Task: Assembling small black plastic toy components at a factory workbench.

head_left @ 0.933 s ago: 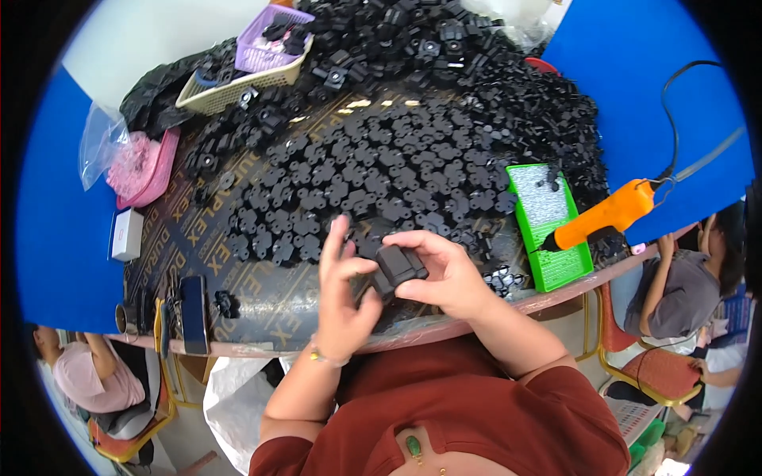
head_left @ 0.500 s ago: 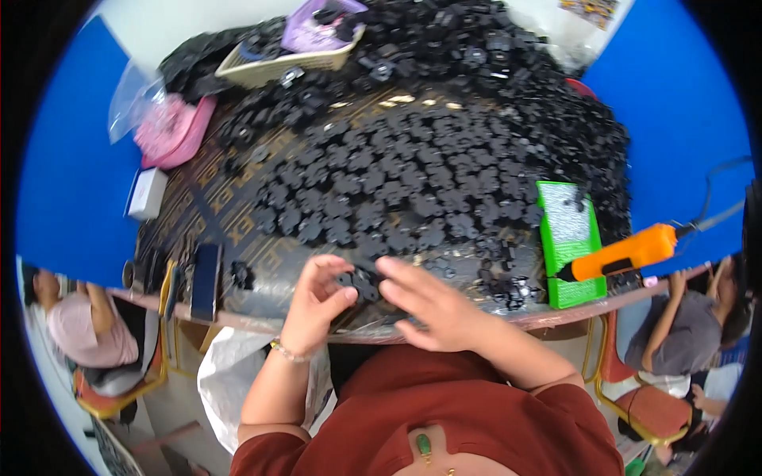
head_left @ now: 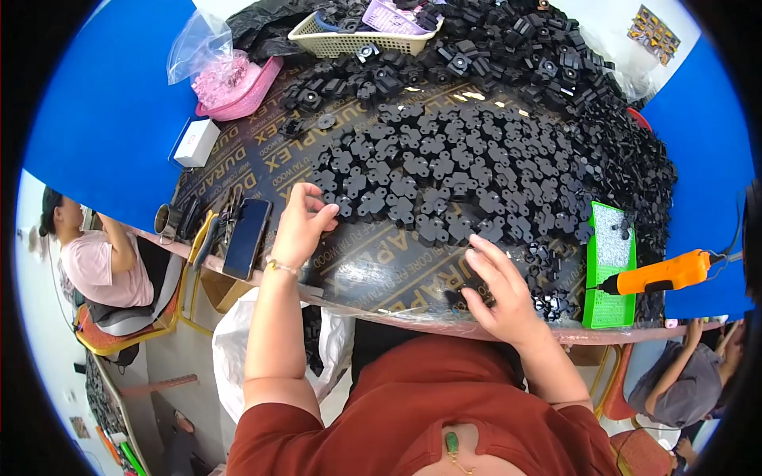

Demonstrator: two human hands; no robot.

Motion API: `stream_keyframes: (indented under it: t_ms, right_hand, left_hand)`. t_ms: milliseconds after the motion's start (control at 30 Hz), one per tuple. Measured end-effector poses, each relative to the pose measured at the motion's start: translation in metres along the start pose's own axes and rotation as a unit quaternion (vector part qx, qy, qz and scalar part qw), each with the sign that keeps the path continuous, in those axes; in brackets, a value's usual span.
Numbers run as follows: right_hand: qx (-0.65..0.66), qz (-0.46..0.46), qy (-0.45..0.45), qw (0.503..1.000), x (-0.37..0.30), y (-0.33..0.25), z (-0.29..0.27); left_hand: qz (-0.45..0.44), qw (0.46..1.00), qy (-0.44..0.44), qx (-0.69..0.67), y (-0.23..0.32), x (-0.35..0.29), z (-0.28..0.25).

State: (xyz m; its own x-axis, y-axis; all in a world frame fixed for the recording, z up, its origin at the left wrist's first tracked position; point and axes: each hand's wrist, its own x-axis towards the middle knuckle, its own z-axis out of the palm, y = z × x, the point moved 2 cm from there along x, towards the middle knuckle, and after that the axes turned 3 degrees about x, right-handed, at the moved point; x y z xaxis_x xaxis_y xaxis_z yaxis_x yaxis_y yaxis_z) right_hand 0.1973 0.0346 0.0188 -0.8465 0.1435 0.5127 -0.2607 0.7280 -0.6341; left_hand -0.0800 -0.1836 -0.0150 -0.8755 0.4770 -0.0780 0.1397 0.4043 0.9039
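Note:
My left hand point(head_left: 303, 225) reaches to the near left edge of a spread of flat, lobed black plastic parts point(head_left: 444, 166). Its thumb and curled fingers close around the sides of one black plastic part point(head_left: 328, 198), which lies at table level beside the others. Lower on the right, my right hand point(head_left: 502, 293) hovers over the near side of the table. Its fingers are apart and nothing shows between them. Just beyond its fingertips begins the near row of parts. Smaller dark pieces point(head_left: 549, 305) lie in a loose cluster to its right.
At right, an orange electric screwdriver point(head_left: 665, 273) rests across a green tray point(head_left: 609, 311) of small screws. Blocky black parts point(head_left: 508, 47) heap along the back, beside a cream basket point(head_left: 361, 44). A pink basket point(head_left: 246, 101), white box point(head_left: 197, 143) and phone point(head_left: 248, 238) stand left.
My hands have moved apart. The left went forward and left, carrying the black part to the spread's edge; the right drew away to the right. The view has shifted too.

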Motion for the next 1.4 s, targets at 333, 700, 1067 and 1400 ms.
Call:
stream_keyframes:
  t_ms: [333,700,1067,1400]
  right_hand:
    - [-0.117,0.085,0.091,0.985,-0.012,0.02,-0.066]
    - [-0.162,0.115,0.132,0.971,-0.021,0.033,-0.089]
    - [-0.148,0.162,0.114,0.969,-0.018,0.037,-0.105]
    - [-0.185,0.189,0.115,0.958,-0.026,0.044,-0.102]
  left_hand:
    - [0.217,0.899,0.184,0.332,-0.006,0.167,-0.068]
    - [-0.012,0.878,0.145,0.457,0.036,0.218,-0.032]
    - [-0.018,0.979,-0.142,0.146,0.123,0.249,-0.075]
    - [0.067,0.987,0.09,-0.113,0.177,0.422,-0.025]
